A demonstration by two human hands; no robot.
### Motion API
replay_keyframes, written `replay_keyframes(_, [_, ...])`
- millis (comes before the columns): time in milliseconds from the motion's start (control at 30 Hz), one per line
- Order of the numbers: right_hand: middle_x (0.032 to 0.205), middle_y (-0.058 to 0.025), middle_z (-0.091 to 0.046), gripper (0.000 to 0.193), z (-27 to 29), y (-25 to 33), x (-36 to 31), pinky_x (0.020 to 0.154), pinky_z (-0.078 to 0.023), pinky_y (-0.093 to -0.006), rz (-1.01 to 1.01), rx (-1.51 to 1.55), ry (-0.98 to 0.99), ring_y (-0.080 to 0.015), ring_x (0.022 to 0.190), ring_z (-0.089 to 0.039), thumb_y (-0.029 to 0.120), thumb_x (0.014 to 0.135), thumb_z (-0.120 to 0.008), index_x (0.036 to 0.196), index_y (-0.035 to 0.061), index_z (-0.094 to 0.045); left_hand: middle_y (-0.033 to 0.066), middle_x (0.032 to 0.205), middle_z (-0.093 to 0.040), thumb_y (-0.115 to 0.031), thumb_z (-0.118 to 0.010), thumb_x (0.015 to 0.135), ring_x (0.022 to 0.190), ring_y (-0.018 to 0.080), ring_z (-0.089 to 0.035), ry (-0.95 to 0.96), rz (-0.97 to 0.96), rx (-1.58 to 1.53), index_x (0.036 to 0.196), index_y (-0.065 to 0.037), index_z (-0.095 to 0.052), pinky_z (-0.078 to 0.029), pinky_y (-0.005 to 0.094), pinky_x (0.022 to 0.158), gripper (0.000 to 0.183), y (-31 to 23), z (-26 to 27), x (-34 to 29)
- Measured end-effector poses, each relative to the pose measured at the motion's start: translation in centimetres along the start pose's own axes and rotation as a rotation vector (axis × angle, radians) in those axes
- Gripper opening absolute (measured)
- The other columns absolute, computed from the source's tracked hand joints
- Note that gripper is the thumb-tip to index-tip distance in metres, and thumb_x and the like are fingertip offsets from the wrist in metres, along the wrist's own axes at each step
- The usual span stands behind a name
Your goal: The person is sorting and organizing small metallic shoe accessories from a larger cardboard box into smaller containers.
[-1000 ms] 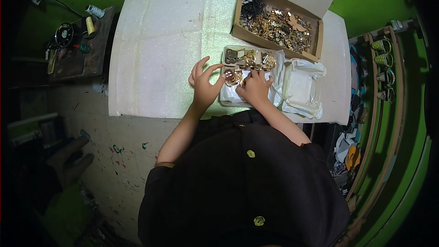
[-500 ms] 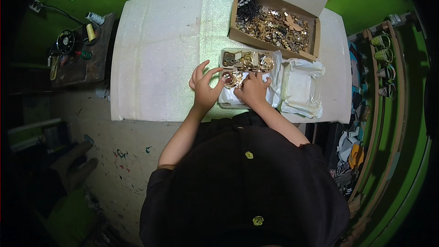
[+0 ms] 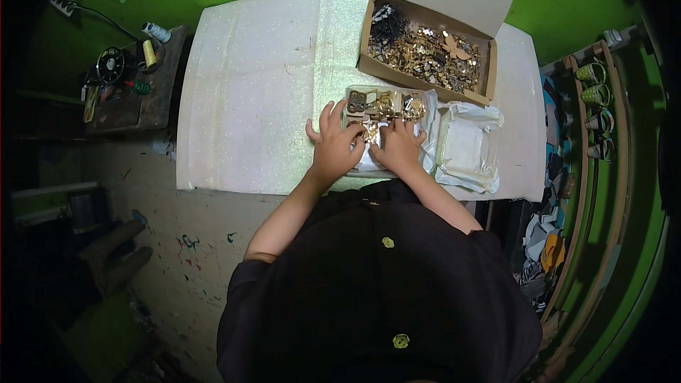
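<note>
A clear plastic tray [image 3: 430,105] with compartments lies close in front of me. Gold and dark metal buckles [image 3: 386,104] fill its far row. In the nearer part, small gold metal pieces [image 3: 371,131] lie beside white paper. My left hand [image 3: 333,150] is over the tray's left side, its thumb and index pinched at the gold pieces while the other fingers fan out. What sits in that pinch is hidden. My right hand [image 3: 399,149] reaches into the right half, fingers bent down and bunched against the contents; anything in them is hidden.
Behind the tray stands an open cardboard box [image 3: 425,84] of mixed gold and black hardware. A white paper-lined tray [image 3: 470,147] lies to the right. A side table [image 3: 117,110] at left bears thread spools [image 3: 150,53]. At right is a wooden rack [image 3: 576,191].
My left hand has brought its thumb and index together over the gold pieces, covering the round gold item seen before. My right hand stays in the tray. The view has shifted slightly.
</note>
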State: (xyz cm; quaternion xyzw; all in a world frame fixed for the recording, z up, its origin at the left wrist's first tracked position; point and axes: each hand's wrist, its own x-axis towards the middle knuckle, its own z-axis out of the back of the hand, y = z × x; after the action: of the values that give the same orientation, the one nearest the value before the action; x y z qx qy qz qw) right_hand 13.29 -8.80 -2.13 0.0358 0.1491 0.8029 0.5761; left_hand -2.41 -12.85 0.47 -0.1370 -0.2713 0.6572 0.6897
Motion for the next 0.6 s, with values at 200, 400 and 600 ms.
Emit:
replay_keyframes(200, [0.106, -0.0106, -0.05, 0.04, -0.6, -0.7, -0.1, 0.087, -0.027, -0.0594, 0.012, 0.007, 0.026, -0.0288, 0.105, -0.041, 0.033, 0.067, -0.066, 0.098, 0.0087, -0.067, 0.0184, 0.138, -0.033, -0.019, -0.059, 0.07, 0.132, 0.0367, -0.022, 0.049, -0.045, 0.032, 0.09, -0.015, -0.068, -0.008, 0.0695, 0.094, 0.022, -0.2, -1.0, 0.5])
replay_keyframes(400, [0.106, -0.0101, -0.052, 0.037, 0.3, -1.1, -0.5, 0.086, -0.025, -0.0535, 0.066, 0.06, -0.039, -0.0271, 0.105, -0.042, 0.031, 0.069, -0.064, 0.099, 0.0092, -0.065, 0.0164, 0.138, -0.034, -0.026, -0.064, 0.072, 0.131, 0.0367, -0.022, -0.002, 0.015, 0.025, 0.106, -0.022, -0.066, -0.003, 0.0645, 0.097, 0.035, 0.1, -0.3, 0.5])
replay_keyframes(600, [0.106, -0.0066, -0.052, 0.032, 4.8, -2.5, -0.1, 0.087, -0.024, -0.0514, 0.087, 0.232, -0.157, -0.0246, 0.107, -0.044, 0.027, 0.072, -0.062, 0.101, 0.0126, -0.063, 0.0142, 0.139, -0.035, -0.025, -0.061, 0.075, 0.131, 0.036, -0.023, -0.029, 0.032, 0.039, 0.119, -0.02, -0.059, -0.005, 0.0658, 0.096, 0.044, -1.4, 0.0, 4.1])
